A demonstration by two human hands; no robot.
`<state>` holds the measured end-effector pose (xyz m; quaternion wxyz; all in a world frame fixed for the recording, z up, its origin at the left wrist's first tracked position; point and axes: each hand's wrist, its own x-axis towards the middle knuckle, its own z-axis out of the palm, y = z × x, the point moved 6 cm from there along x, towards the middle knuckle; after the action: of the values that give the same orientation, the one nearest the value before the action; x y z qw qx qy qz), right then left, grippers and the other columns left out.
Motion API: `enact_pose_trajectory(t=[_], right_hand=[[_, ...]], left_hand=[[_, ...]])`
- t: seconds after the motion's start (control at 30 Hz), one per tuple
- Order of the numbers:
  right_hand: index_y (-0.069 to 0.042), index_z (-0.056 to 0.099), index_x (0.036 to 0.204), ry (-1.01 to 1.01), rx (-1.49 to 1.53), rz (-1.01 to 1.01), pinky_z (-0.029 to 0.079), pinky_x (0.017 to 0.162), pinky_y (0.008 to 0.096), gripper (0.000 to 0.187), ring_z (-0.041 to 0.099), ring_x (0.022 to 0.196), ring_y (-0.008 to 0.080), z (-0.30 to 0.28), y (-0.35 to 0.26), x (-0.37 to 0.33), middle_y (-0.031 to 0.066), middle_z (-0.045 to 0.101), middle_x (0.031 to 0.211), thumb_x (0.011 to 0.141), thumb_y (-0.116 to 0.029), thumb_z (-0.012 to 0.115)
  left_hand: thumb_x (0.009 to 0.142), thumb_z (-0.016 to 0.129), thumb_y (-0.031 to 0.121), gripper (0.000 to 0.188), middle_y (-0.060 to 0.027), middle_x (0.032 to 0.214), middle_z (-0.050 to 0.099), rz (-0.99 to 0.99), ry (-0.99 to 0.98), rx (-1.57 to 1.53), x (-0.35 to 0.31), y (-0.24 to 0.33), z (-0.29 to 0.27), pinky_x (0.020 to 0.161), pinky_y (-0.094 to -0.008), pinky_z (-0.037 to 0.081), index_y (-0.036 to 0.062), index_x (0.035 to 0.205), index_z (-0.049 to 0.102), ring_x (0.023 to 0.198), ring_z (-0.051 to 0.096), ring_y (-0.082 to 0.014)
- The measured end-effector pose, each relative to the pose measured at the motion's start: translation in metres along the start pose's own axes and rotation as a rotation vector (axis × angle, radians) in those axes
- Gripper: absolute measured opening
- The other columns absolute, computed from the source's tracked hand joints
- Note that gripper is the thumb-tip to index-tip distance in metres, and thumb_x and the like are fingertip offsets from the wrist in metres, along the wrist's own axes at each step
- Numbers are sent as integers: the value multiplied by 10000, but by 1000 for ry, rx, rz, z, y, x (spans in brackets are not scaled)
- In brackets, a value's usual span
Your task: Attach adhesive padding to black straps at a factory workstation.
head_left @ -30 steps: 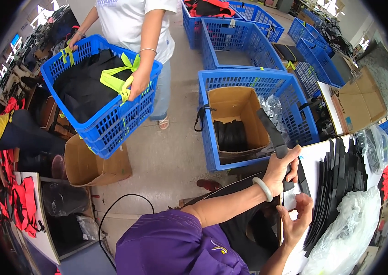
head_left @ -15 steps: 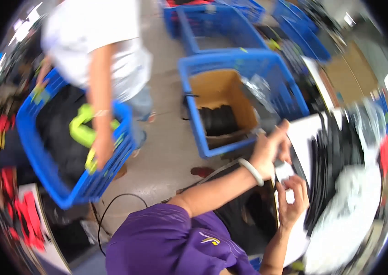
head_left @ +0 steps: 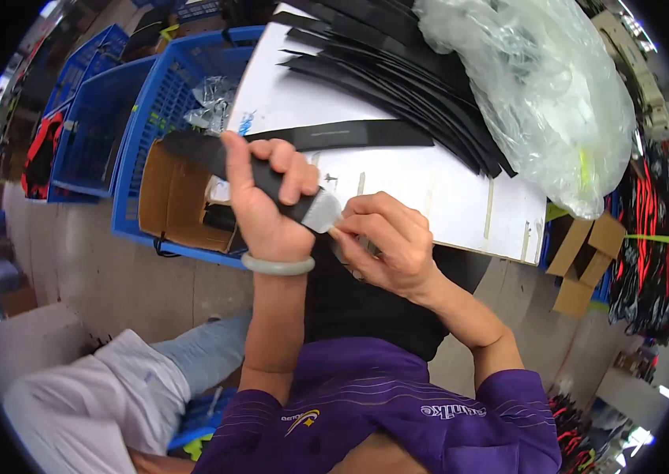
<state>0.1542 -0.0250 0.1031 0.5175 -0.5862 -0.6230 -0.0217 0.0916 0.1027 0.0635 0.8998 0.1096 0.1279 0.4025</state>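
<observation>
1. A white table point(head_left: 429, 182) carries black strips point(head_left: 382, 71) and a clear plastic bag point(head_left: 540, 95).
2. The left hand point(head_left: 267, 197) is closed around a black strap point(head_left: 232, 162) held above the table's near edge.
3. The right hand point(head_left: 386, 245) pinches the strap's grey end point(head_left: 321, 212).

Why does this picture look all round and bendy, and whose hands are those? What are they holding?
The picture comes from a small camera worn on a person's head, looking down. Its lens sees very wide, so straight edges bend near the rim. No machine here: the two hands belong to the person wearing the camera, in the purple shirt.

The left hand, with a pale bracelet on the wrist, grips a long black strip that has a grey end. The right hand pinches at that grey end with its fingers.

In front lies a white table with more black strips spread out and a big clear plastic bag. Beside it on the floor stands a blue basket with a cardboard box inside.
</observation>
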Motion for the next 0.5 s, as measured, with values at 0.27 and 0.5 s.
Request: enact_pose_trajectory(t=[0.27, 0.5], right_hand=[[-32, 638, 939, 29, 46, 168, 535, 641, 304, 389, 641, 792, 234, -26, 29, -11, 126, 603, 986, 632, -141, 851], [-55, 657, 863, 99, 157, 323, 511, 649, 316, 264, 595, 801, 224, -47, 55, -19, 85, 587, 936, 653, -120, 803]], left_hand=[[965, 511, 408, 371, -33, 687, 494, 54, -104, 154, 16, -27, 8, 369, -224, 312, 78, 797, 519, 375, 318, -84], [937, 519, 465, 393, -47, 760, 497, 49, -118, 135, 25, -53, 13, 505, -311, 449, 92, 817, 497, 540, 457, -141]])
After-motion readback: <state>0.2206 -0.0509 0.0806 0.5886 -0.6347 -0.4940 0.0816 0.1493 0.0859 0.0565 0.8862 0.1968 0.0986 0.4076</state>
